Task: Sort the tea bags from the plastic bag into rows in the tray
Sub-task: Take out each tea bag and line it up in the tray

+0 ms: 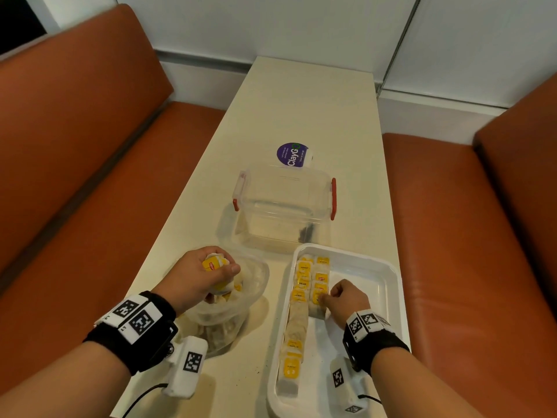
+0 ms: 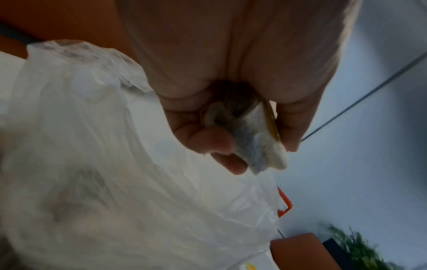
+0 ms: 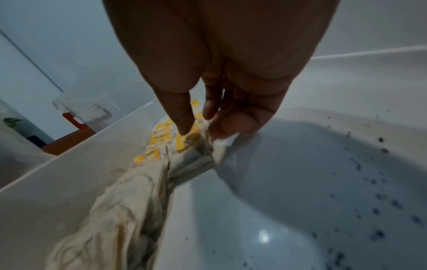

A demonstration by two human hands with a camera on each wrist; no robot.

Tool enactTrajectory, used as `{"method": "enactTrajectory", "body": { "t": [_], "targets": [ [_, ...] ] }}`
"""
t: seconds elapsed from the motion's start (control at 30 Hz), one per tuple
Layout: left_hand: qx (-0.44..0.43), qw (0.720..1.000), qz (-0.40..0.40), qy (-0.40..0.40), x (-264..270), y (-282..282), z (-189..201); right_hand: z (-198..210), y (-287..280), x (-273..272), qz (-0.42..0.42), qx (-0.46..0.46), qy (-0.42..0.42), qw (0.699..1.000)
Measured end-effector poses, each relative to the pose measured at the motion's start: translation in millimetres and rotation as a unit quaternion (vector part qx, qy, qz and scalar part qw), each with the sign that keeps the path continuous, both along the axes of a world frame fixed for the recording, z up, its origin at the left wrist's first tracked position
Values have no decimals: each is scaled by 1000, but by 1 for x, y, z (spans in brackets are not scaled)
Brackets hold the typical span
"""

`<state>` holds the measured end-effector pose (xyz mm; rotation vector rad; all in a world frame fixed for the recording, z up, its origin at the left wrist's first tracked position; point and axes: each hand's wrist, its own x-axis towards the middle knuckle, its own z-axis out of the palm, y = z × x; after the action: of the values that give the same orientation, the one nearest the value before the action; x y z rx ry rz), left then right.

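Observation:
My left hand [image 1: 220, 266] grips a bunch of yellow-tagged tea bags [image 1: 214, 264] just above the open clear plastic bag [image 1: 241, 306], which holds more tea bags. In the left wrist view the left hand [image 2: 254, 144] has its fingers curled round the tea bags [image 2: 265, 159] over the plastic bag [image 2: 115, 164]. My right hand [image 1: 324, 298] is inside the white tray [image 1: 391, 276]. It pinches a tea bag [image 1: 317, 298] at the near end of the second row [image 1: 321, 279]. A longer first row [image 1: 297, 321] lies along the tray's left wall. The right wrist view shows thumb and fingers on that tea bag [image 3: 198, 146].
A clear plastic box [image 1: 283, 206] with red latches stands beyond the tray and bag, a purple round sticker [image 1: 292, 155] behind it. Orange benches [image 1: 75, 176] flank the narrow cream table [image 1: 301, 101]. Dark tea specks dot the tray floor [image 3: 346, 182].

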<state>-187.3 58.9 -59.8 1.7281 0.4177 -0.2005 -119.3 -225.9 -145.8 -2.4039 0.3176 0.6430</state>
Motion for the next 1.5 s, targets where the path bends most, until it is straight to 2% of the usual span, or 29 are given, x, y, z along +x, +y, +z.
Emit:
{"method": "enactTrajectory", "body": {
  "t": [0.07,0.13,0.23,0.37,0.47,0.6,0.8,1.0,1.17,1.27,1.5],
  "targets": [
    [-79,996,27,21,-2,1,-3,15,5,1,21,-1,-50,999],
    [-167,984,49,40,-4,-1,-4,35,17,2,50,36,-97,993],
    [-236,966,77,72,-3,-6,-3,65,47,0,119,108,-141,977],
    [-250,958,87,113,1,-15,2,102,86,-6,204,164,-188,947],
    [-254,956,73,126,3,-19,3,115,108,-11,248,156,-176,940],
    [-239,960,63,128,5,-25,5,114,122,-13,240,124,-147,951],
    [-254,960,38,107,5,-27,4,110,119,-16,222,162,-137,952],
    [-270,956,46,106,4,-30,5,112,113,-19,253,148,-197,936],
    [-291,951,60,90,4,-38,8,115,115,-21,288,100,-207,929],
    [-329,937,87,79,3,-41,8,116,119,-23,291,107,-213,927],
    [-444,878,154,92,0,-38,10,125,118,-26,325,166,-205,908]
  ]
}}
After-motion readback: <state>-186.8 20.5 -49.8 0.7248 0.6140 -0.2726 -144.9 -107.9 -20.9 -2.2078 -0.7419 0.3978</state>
